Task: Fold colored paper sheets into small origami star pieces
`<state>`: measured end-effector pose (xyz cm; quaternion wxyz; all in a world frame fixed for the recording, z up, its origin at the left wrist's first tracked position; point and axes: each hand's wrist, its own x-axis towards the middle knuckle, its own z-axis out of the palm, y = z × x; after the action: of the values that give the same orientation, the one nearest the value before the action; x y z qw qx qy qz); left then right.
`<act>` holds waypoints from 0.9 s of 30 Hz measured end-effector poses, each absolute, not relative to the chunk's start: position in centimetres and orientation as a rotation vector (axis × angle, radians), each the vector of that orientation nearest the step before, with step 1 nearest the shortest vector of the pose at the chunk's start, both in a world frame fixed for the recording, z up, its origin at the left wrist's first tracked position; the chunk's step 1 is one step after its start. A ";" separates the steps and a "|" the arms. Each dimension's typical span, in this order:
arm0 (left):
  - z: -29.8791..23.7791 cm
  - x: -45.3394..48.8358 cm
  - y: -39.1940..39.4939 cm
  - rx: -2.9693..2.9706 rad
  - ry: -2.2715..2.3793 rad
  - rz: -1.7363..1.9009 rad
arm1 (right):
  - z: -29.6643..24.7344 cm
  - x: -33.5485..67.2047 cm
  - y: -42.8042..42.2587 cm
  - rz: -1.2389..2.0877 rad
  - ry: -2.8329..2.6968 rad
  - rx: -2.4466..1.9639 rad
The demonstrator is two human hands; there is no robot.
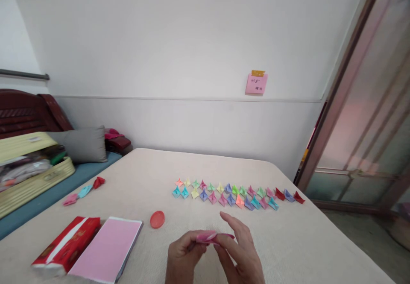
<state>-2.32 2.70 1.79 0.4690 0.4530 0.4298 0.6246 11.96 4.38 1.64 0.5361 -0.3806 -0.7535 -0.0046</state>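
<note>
Blue bedding [48, 200] bears a yellow box [32, 194] of bags [22, 173]; fingers [229, 243] pinch paper [208, 237].

Pink sticky note [256, 84], one o'clock, on the wall: two handwritten lines, the first perhaps starting "45", too small to be sure. Red tissue packet [65, 245], eight o'clock: gold print, illegible. Yellow box label [34, 139], ten o'clock: unreadable.
</note>
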 end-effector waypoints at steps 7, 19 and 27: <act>3.4 -4.0 2.1 1.394 1.078 1.393 | 1.4 13.6 5.4 -0.079 -1.914 -0.944; 1.8 -4.3 2.4 1.624 1.044 1.285 | 1.0 14.3 5.9 -0.053 -2.068 -0.957; 1.5 -4.3 2.2 2.000 0.960 1.168 | 0.4 14.2 6.0 -0.024 -2.161 -0.950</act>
<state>-4.31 2.22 1.53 0.3119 0.7579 0.3639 0.4427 14.16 5.99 0.40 0.3807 -0.3721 -0.8465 -0.0092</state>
